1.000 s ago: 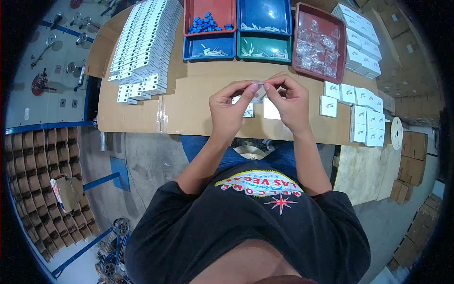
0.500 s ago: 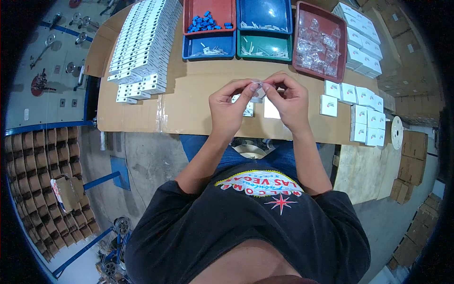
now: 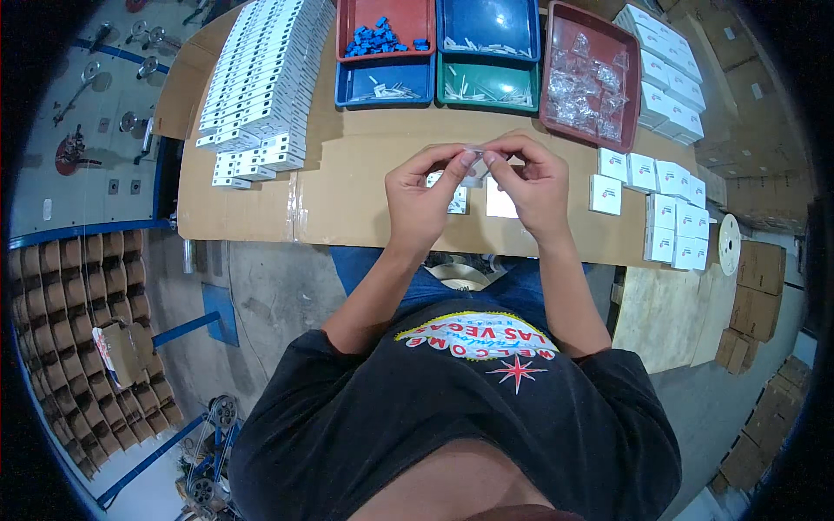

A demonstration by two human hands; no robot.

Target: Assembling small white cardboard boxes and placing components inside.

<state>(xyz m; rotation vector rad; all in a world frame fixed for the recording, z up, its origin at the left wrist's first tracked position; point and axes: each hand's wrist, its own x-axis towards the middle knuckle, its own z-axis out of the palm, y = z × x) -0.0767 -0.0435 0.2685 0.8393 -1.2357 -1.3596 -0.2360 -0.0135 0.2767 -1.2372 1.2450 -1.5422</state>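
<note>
Over the cardboard-covered table (image 3: 347,200), my left hand (image 3: 419,187) and my right hand (image 3: 535,187) meet with thumbs and fingertips pinched together. Between them they hold a small clear plastic bag (image 3: 473,181) by its top edge; fingers cover part of it. Below my left hand lies a white piece with dark openings (image 3: 458,201), partly hidden. A plain white square (image 3: 499,201) rests on the table under my right hand, also half covered.
Tall stacks of white boxes (image 3: 261,87) stand at left. Behind my hands are a red tray (image 3: 382,10) of blue parts, blue (image 3: 486,17) and green (image 3: 486,108) trays of white pieces, and a dark red tray (image 3: 599,22) of clear bags. Small white boxes (image 3: 605,194) sit at right.
</note>
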